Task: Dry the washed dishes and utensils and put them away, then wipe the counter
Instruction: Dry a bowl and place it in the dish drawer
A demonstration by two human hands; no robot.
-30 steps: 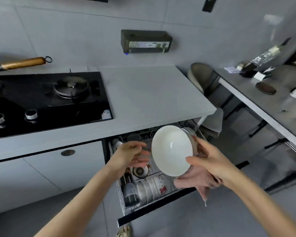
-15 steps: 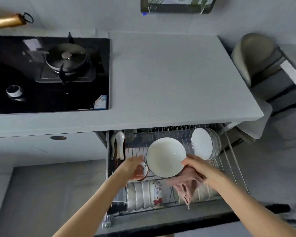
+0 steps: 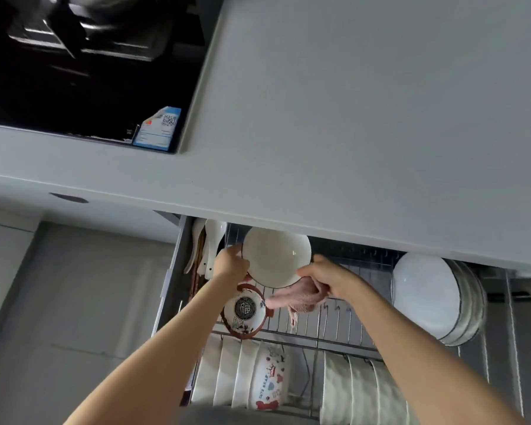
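A white bowl [image 3: 275, 256] with a dark rim is held on edge over the wire rack [image 3: 334, 320] of an open pull-out drawer, just under the counter edge. My left hand [image 3: 230, 263] grips its left rim. My right hand [image 3: 325, 277] holds its right rim together with a pink cloth [image 3: 301, 299] that hangs below the bowl. A red-rimmed patterned bowl [image 3: 244, 311] stands in the rack right below.
White plates [image 3: 432, 299] stand on edge at the rack's right. Rows of bowls [image 3: 242, 375] and plates [image 3: 359, 391] fill the front. White spoons [image 3: 210, 246] hang at the drawer's left. Above lie the grey counter [image 3: 350, 118] and black gas hob [image 3: 74, 72].
The bowl has gone deeper into the drawer toward the back of the rack, and my left hand has taken hold of its left rim. My view has dropped closer.
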